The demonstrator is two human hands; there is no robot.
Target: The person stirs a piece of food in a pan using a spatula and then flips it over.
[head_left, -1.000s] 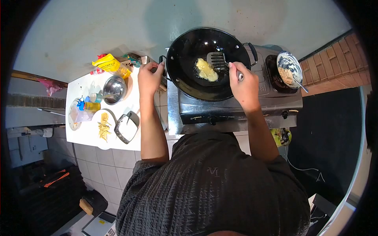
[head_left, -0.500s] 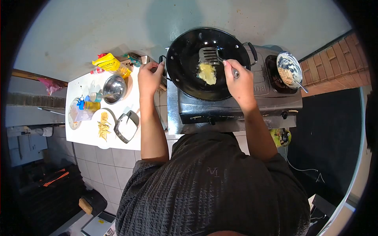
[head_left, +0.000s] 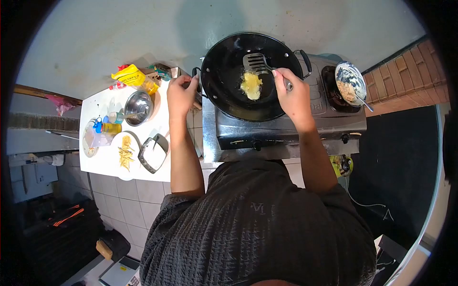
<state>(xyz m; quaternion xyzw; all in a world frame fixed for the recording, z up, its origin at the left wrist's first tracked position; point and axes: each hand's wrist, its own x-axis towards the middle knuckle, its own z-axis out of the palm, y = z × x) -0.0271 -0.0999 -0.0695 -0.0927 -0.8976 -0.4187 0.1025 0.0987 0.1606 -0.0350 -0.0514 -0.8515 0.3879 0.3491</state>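
A black wok [head_left: 224, 100] with two loop handles sits on the left burner of the gas stove [head_left: 286, 131]. My left hand [head_left: 182, 97] is closed around the wok's left handle. In my right hand [head_left: 294, 97] is the handle of a slotted spatula [head_left: 255, 63], its metal head low inside the wok. Just below the spatula head, a yellowish piece of frying food [head_left: 251, 86] lies in the wok, with small bubbles at its edges.
On the right burner stands a bowl [head_left: 350, 83] with a pale mixture and a spoon. The white table [head_left: 102, 167] at left carries a metal bowl [head_left: 138, 107], a plate [head_left: 135, 164] of fried strips, a square dish [head_left: 152, 155] of white powder, bottles and a yellow packet [head_left: 129, 75].
The spatula head has shifted slightly up, off the food, and my right hand has moved a little right. The food looks more bunched together. My left hand stays at the handle.
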